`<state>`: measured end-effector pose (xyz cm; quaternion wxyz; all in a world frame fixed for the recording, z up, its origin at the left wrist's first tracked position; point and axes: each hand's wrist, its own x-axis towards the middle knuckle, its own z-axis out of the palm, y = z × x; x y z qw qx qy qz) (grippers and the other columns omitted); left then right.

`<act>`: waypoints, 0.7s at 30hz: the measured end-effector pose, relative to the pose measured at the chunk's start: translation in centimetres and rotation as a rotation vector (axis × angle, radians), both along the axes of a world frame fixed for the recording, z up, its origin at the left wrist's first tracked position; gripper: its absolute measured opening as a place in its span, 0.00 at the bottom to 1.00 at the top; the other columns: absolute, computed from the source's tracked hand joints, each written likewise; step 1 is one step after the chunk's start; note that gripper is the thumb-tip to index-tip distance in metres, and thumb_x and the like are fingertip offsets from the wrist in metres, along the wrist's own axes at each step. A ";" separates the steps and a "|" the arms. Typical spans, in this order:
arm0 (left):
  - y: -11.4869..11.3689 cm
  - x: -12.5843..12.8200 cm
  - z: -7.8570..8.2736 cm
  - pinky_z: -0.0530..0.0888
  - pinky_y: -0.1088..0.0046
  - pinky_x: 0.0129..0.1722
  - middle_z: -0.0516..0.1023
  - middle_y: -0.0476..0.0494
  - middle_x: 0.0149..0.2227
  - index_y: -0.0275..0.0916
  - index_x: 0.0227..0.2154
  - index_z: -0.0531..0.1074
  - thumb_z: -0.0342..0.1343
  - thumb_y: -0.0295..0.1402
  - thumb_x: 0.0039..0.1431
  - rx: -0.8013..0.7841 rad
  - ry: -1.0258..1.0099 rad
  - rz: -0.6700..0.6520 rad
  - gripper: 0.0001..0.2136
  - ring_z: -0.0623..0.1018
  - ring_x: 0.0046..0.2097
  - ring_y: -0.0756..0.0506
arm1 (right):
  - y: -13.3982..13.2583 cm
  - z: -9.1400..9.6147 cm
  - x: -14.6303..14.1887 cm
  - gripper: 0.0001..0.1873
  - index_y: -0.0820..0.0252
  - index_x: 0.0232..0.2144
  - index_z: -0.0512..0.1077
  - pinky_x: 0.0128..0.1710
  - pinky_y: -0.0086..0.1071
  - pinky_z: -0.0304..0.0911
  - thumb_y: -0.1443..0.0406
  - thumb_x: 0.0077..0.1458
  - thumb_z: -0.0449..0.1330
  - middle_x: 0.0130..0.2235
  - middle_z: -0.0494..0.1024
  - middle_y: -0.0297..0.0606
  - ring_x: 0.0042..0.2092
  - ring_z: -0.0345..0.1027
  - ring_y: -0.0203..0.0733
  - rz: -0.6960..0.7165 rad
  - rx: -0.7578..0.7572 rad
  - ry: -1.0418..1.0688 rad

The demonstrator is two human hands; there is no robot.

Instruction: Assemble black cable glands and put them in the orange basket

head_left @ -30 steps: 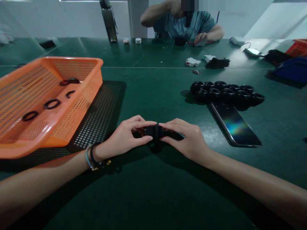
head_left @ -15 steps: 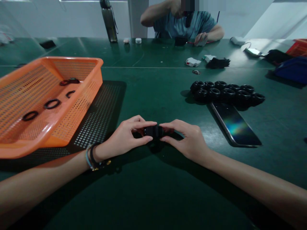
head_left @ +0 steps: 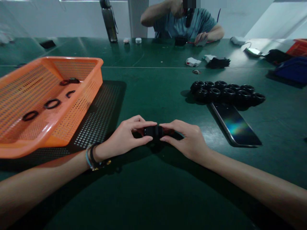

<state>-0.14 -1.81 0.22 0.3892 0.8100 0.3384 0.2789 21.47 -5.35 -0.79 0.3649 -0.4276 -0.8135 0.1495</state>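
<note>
A small black cylindrical part (head_left: pixel 153 131) is pinched between both hands just above the green table (head_left: pixel 153 191). My left hand (head_left: pixel 126 137) grips its left end with thumb and fingers closed. My right hand (head_left: pixel 188 139) closes on its right end the same way. A cluster of several similar black round parts (head_left: pixel 227 91) lies to the right, farther back. An orange perforated basket (head_left: pixel 79 105) at the left holds several black rubber rings (head_left: pixel 51 103).
A dark phone (head_left: pixel 233 124) lies face up below the cluster of parts. A black perforated mat (head_left: pixel 103 111) sits under the basket. Across the table sits another person (head_left: pixel 187 22), near a bottle (head_left: pixel 109 20), small packets (head_left: pixel 193 61) and a blue bin (head_left: pixel 294 68).
Hardly anything differs; my right fingers shifted slightly on the black part, and the person opposite moved a little.
</note>
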 end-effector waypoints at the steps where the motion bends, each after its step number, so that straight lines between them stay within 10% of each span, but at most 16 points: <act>1: 0.0 0.0 0.0 0.71 0.78 0.30 0.70 0.47 0.35 0.39 0.46 0.74 0.59 0.31 0.53 0.001 0.001 0.002 0.16 0.71 0.33 0.51 | 0.0 0.0 0.0 0.10 0.62 0.40 0.74 0.33 0.33 0.70 0.66 0.53 0.62 0.33 0.80 0.39 0.34 0.73 0.40 0.001 -0.003 0.000; 21: 0.0 0.2 0.2 0.71 0.78 0.32 0.70 0.47 0.35 0.39 0.45 0.74 0.59 0.32 0.52 0.000 0.013 0.010 0.15 0.71 0.34 0.51 | 0.0 -0.1 0.0 0.12 0.56 0.41 0.75 0.36 0.37 0.71 0.68 0.52 0.62 0.37 0.81 0.39 0.37 0.74 0.42 -0.006 0.045 0.019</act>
